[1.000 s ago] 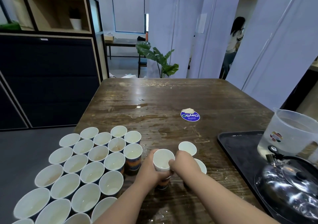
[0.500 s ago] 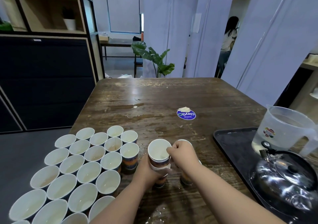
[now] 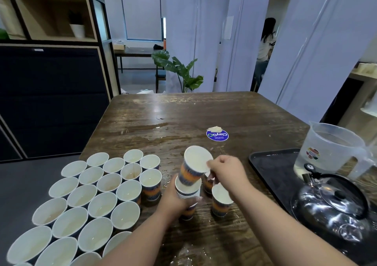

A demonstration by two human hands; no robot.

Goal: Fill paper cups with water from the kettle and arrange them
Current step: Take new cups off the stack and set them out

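Presently: top white paper cup with orange-and-navy band [image 3: 194, 166], tilted, pinched at the rim by right hand [image 3: 226, 171]; half a second back seated deep in the stack, now drawn almost clear, only its base inside the cup below. Nested stack of like paper cups [image 3: 188, 196], gripped round the wall by left hand [image 3: 175, 201], fingers curled about it, its foot just above or on the dark brown wooden surface [image 3: 183, 114]; which, not discernible. Lone upright paper cup of same pattern [image 3: 221, 202], just right of the stack, apart from both hands; another partly hidden behind the right wrist. Close-packed block of white-lined paper cups [image 3: 89, 200] at near left of the surface, rims touching, most showing a shallow pale pool at the bottom. Polished steel kettle with black knob and handle [image 3: 334, 210], lid on, standing on black rectangular tray [image 3: 273, 171] at right, well apart from both hands. Clear plastic measuring jug [image 3: 330, 149] holding water, behind the kettle. Round blue sticker [image 3: 217, 135] mid-surface; wet streaks near it. Judgement: separation of one fresh cup nearly complete; setting down beside the lone cup likely next, pouring not yet begun for these.
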